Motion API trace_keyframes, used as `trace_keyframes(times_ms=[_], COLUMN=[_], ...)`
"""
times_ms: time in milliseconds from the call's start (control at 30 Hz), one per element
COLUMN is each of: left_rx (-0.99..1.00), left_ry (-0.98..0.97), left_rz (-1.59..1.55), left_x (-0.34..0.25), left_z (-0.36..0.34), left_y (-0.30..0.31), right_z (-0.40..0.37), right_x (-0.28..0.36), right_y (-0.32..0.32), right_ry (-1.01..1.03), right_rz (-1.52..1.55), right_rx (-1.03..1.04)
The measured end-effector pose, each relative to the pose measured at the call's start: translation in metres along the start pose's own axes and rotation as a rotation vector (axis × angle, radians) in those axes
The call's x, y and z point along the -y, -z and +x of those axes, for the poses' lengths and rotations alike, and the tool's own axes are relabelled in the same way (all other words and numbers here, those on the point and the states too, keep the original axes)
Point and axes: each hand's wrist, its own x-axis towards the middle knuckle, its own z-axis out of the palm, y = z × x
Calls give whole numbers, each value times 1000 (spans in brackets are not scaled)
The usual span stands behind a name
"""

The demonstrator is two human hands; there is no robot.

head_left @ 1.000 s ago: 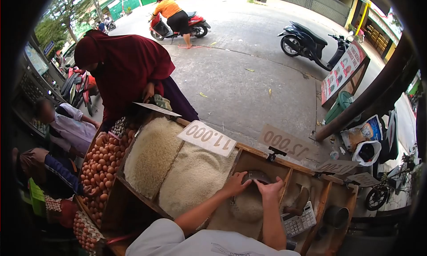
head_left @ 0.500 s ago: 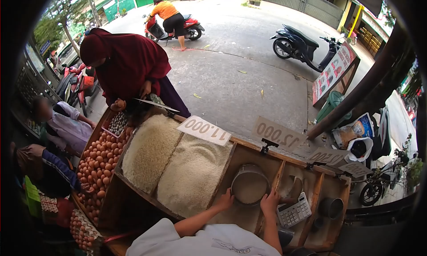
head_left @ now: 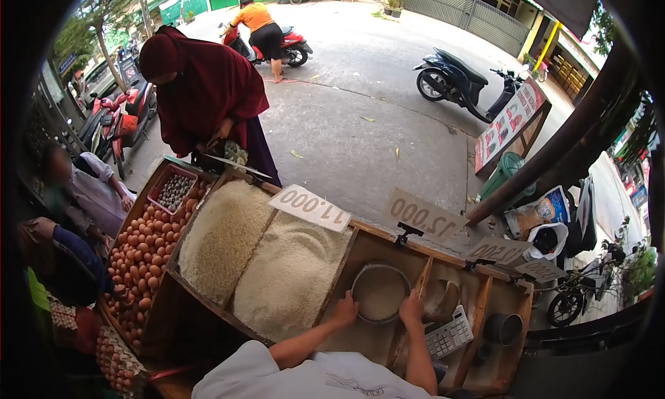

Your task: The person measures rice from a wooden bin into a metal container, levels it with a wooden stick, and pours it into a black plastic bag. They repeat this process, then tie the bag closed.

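A round metal container (head_left: 380, 292) with pale grain inside sits over a wooden compartment (head_left: 377, 249) of the stall. My left hand (head_left: 346, 308) is closed on its left rim. On the opposite rim, my right hand (head_left: 411, 309) grips it, fingers partly hidden. White rice (head_left: 291, 274) fills the bin left of my left hand, and more rice (head_left: 225, 240) lies beyond it. Close to my right hand, a white calculator (head_left: 449, 333) rests across a compartment, with a scoop-like vessel (head_left: 443, 298) behind it. A dark metal cup (head_left: 503, 329) stands farther right.
Price cards (head_left: 311, 206) are clipped along the far wooden edge. Brown eggs (head_left: 149, 250) and a basket of small speckled eggs (head_left: 174, 191) lie at left. A person in a maroon head covering (head_left: 208, 87) stands across the stall; others are at far left. Motorbikes (head_left: 460, 80) stand on the street.
The view has shifted slightly, so the stall appears lower and farther left. The person in maroon has straightened and drawn a hand back from the eggs. Both my hands stay on the container.
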Motion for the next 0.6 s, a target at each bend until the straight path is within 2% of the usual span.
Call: trace_keyframes(times_ms=[100, 167, 233, 300, 467, 533, 600], left_rx=[-8, 86, 103, 123, 147, 122, 145], left_ry=[-91, -52, -60, -112, -95, -159, -139], left_rz=[78, -56, -39, 76, 91, 53, 25], left_x=[-14, -64, -61, -47, -53, -59, -67], left_z=[23, 11, 36, 55, 25, 18, 11], left_y=[19, 63, 58, 46, 50, 54, 62], right_z=[4, 10, 23, 28, 4, -6, -12], right_x=[19, 20, 17, 4, -5, -3, 5], right_y=[36, 36, 32, 16, 8, 13, 28], right_ry=[63, 42, 22, -21, -55, -3, -3], right_rz=[-54, 0, 56, 74, 103, 254, 232], right_rx=[3, -24, -48, 56, 13, -166, -146])
